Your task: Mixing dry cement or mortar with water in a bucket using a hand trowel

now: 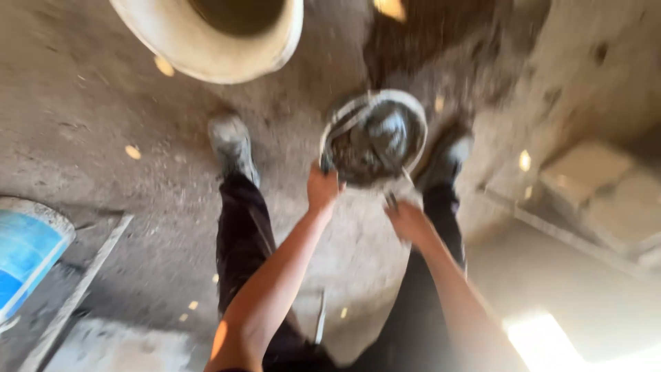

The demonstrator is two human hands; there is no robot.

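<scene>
**Head view: both hands at a round pan of wet grey mix**

Obs. 1. Frame is motion-blurred; fine detail is limited.

Obs. 2. A round metal pan (374,136) sits just above frame centre, between the person's two feet. It holds a dark grey, wet-looking mass. Whether the pan rests on the ground or is lifted off it cannot be told.

Obs. 3. Left hand (322,189) is at the pan's 7 o'clock edge, fingers closed around the rim there. The forearm runs down toward 6 o'clock of the frame.

Obs. 4. Right hand (409,222) lies just below the pan, at about its 5 o'clock. A thin dark piece shows at its fingertips near the rim. Blur hides whether this hand clasps the rim, holds something else, or is slack: cannot tell.

Obs. 5. Left shoe (232,145) is at the pan's 9 o'clock, near it but apart. Right shoe (446,157) is at its 3 o'clock, just beside the rim. Dark trousers on both legs.

Obs. 6. Surroundings: a large pale round basin (213,52) at 11 o'clock of the frame, cut off by the top edge. A blue drum (27,255) at 9 o'clock, cut off by the left edge. Pale blocks (606,186) at 3 o'clock. Ground (103,110) is dusty grey, darker and damp-looking above the pan at 12 o'clock.
</scene>
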